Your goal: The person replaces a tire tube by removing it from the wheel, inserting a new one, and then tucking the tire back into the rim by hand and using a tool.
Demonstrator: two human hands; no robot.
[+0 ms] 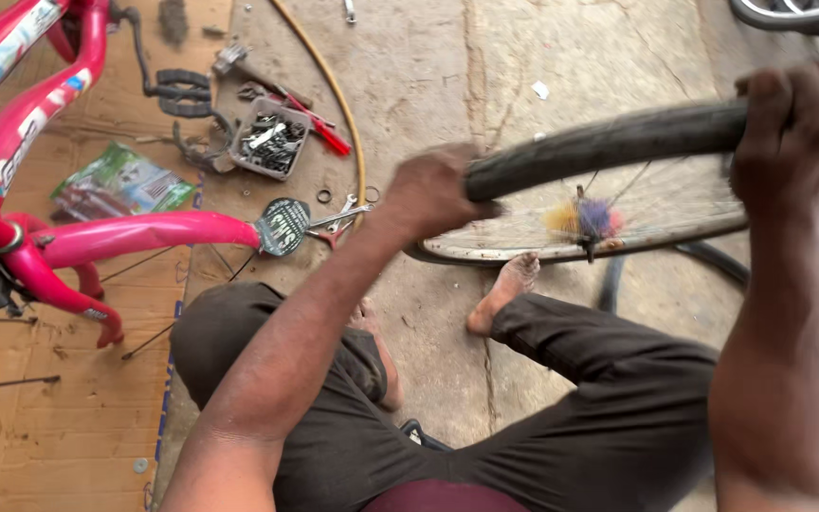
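Tyre (609, 142) gripped by both hands' fingers, L (433, 194) & R (793, 118); green packet (120, 182) on cardboard left.

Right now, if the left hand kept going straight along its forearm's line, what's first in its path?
Left hand already grips the black rubber tyre; beyond it, probably bare concrete floor, though depth is unclear.

Bicycle repair workshop: pink frame (97, 237), scattered tools (277, 123)

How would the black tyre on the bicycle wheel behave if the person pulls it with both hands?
The black tyre probably bends and stretches somewhat: it looks like rubber, and the left hand and right hand both grip it. It likely resists, since it follows the stiff metal rim. The wheel may roll or tip, as it stands on edge.
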